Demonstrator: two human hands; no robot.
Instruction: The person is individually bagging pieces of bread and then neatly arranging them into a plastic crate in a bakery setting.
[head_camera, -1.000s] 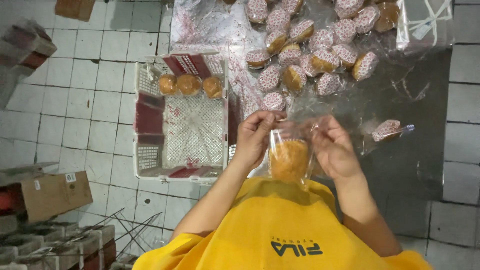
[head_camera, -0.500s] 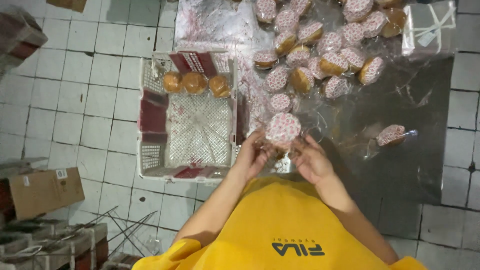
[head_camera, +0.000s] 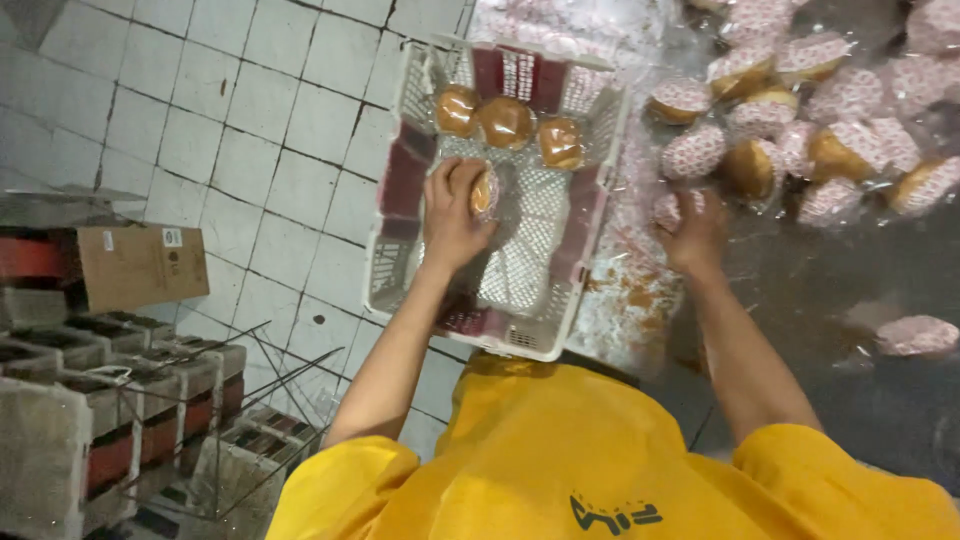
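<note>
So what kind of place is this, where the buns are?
Probably a small bakery's packing area. The left hand holds a wrapped bun inside a white plastic crate, the right hand reaches a pile of bagged buns, and stacked crates stand nearby.

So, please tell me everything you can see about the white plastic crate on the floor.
The white plastic crate is a rectangular basket of lattice plastic with dark red panels set into its walls. It sits upright and open-topped on the white tiled floor, its right side at the edge of a clear plastic sheet. Three wrapped buns lie in a row at its far end. The left hand reaches into it, its grip closed on another wrapped bun above the crate's bottom.
</note>
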